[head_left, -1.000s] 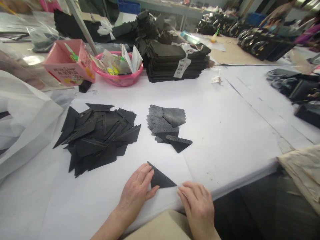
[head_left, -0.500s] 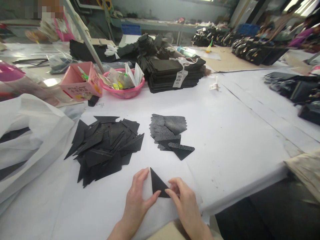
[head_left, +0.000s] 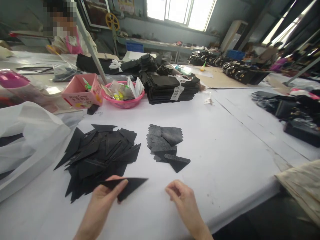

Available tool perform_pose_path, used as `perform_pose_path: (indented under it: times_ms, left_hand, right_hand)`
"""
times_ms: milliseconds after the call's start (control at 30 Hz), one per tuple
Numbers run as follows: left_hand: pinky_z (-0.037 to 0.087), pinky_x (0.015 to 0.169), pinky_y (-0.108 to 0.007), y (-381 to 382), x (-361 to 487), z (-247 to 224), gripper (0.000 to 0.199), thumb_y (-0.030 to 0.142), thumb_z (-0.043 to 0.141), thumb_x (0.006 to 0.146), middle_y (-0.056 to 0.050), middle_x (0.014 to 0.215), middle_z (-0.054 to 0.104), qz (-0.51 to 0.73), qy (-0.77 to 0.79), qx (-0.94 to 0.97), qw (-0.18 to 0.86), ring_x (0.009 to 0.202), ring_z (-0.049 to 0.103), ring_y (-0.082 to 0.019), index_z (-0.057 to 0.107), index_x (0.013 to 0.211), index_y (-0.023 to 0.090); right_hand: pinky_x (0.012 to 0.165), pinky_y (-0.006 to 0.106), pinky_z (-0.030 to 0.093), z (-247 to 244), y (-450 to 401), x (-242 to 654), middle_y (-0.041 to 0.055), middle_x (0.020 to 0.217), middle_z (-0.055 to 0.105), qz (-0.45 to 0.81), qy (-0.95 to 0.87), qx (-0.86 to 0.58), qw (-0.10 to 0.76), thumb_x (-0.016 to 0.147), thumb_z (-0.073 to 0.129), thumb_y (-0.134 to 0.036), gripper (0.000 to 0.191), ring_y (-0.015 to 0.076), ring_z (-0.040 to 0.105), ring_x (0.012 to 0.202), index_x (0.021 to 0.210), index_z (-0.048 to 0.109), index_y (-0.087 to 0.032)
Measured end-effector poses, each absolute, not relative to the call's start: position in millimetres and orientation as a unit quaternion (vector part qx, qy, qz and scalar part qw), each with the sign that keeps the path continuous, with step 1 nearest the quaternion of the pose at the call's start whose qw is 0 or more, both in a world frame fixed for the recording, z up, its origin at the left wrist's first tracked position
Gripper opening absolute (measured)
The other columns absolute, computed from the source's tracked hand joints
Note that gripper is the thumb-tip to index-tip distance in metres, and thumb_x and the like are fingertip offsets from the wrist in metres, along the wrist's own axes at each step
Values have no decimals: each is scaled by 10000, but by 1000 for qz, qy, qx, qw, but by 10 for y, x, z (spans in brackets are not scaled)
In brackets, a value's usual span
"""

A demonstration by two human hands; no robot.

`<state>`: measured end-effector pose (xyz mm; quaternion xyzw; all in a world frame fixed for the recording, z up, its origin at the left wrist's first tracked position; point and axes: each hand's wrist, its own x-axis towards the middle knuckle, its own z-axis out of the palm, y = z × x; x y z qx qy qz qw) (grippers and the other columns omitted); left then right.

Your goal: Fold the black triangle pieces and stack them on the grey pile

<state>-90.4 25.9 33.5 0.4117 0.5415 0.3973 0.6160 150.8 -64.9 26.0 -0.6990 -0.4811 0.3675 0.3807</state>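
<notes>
My left hand (head_left: 110, 193) is closed on a black triangular piece (head_left: 133, 186), thumb on top and fingers beneath, just in front of the pile. The piece is tilted, its pointed end toward the right. Apart from it, my right hand (head_left: 182, 196) hovers low over the white table with thumb and fingertips pinched together; what they hold, if anything, I cannot make out. A loose pile of black triangular pieces (head_left: 100, 153) lies to the left. Beyond my hands, several overlapping folded pieces (head_left: 162, 140) with grey speckled faces lie in a small group.
White paper covers the table (head_left: 220, 160). At the back stand a pink box (head_left: 82, 91), a pink basin (head_left: 122, 103) and a stack of black panels (head_left: 165, 88). White plastic sheeting (head_left: 37, 123) lies left. A co-worker (head_left: 67, 36) is across the table; black bags (head_left: 295, 110) sit right.
My left hand has moved left with the black triangular piece, lifting it from the table. My right hand has let go of it and stays on the right. The view has tilted up.
</notes>
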Motion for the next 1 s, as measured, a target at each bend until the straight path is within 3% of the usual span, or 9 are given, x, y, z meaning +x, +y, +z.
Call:
perform_pose_path:
  times_ms: [67, 133, 267, 367, 467, 600, 667, 833, 1000]
  left_hand:
    - [457, 457, -186, 505, -1103, 350, 458, 440, 881, 643, -7, 778, 662, 519, 548, 335, 564, 566, 576, -135, 686, 956, 168]
    - [540, 548, -197, 645, -1241, 323, 419, 481, 803, 752, -25, 889, 686, 576, 531, 254, 567, 663, 643, -146, 673, 1002, 172]
    - [539, 566, -160, 460, -1177, 175, 326, 451, 656, 900, -50, 906, 680, 568, 558, 174, 580, 684, 651, -115, 657, 1012, 145]
    - [520, 533, -198, 129, -926, 88, 436, 508, 712, 842, -37, 842, 647, 488, 533, 252, 644, 657, 634, -143, 628, 1065, 143]
    - [517, 555, -231, -93, -700, 63, 408, 518, 667, 875, -38, 799, 634, 406, 521, 392, 641, 664, 620, -159, 633, 1030, 142]
    - [498, 616, -239, -209, -516, 35, 233, 387, 547, 976, -32, 806, 630, 321, 454, 632, 541, 699, 613, -156, 655, 1003, 183]
    - [480, 637, -242, -251, -441, 4, 196, 295, 487, 1007, -34, 842, 619, 302, 394, 747, 442, 728, 603, -154, 659, 1003, 201]
    - [425, 625, -272, -323, -292, -84, 225, 178, 431, 1016, -33, 789, 561, 243, 337, 883, 217, 739, 548, -183, 637, 927, 185]
    - [374, 604, -273, -313, -257, -122, 220, 181, 461, 1012, -21, 768, 523, 221, 337, 900, 165, 721, 508, -177, 603, 843, 181]
  right_hand:
    - [668, 256, 463, 245, -505, 1692, 6, 799, 640, 232, -521, -731, 374, 952, 516, -303, 182, 148, 587, 714, 840, 623, -207]
    - [828, 328, 479, 199, -331, 1860, 58, 998, 663, 99, -563, -747, 340, 973, 482, -300, 187, 200, 602, 933, 1012, 636, -200]
    - [977, 477, 413, 49, -52, 2022, 131, 1231, 608, 41, -586, -758, 282, 947, 543, -299, 302, 293, 514, 1172, 1210, 594, -159]
    - [955, 476, 412, 15, -15, 2009, 123, 1095, 648, 60, -595, -756, 267, 949, 539, -285, 268, 279, 554, 1078, 1167, 632, -159]
    - [867, 385, 459, 135, -132, 1961, 63, 956, 675, 93, -608, -745, 258, 956, 524, -271, 207, 218, 608, 907, 1083, 671, -202]
    - [676, 232, 498, 357, -445, 1858, -16, 864, 704, 301, -583, -708, 260, 936, 552, -277, 173, 147, 656, 759, 1049, 681, -251]
    - [691, 224, 507, 372, -636, 1785, -30, 873, 713, 357, -585, -689, 234, 927, 555, -266, 166, 149, 671, 786, 1027, 687, -265]
    - [663, 279, 495, 157, -1023, 1638, -2, 939, 685, 164, -675, -698, 173, 973, 484, -266, 216, 167, 634, 730, 1123, 638, -289]
    - [654, 293, 459, 28, -1118, 1544, 34, 900, 624, 80, -690, -700, 167, 1009, 434, -386, 260, 168, 578, 700, 1161, 619, -285]
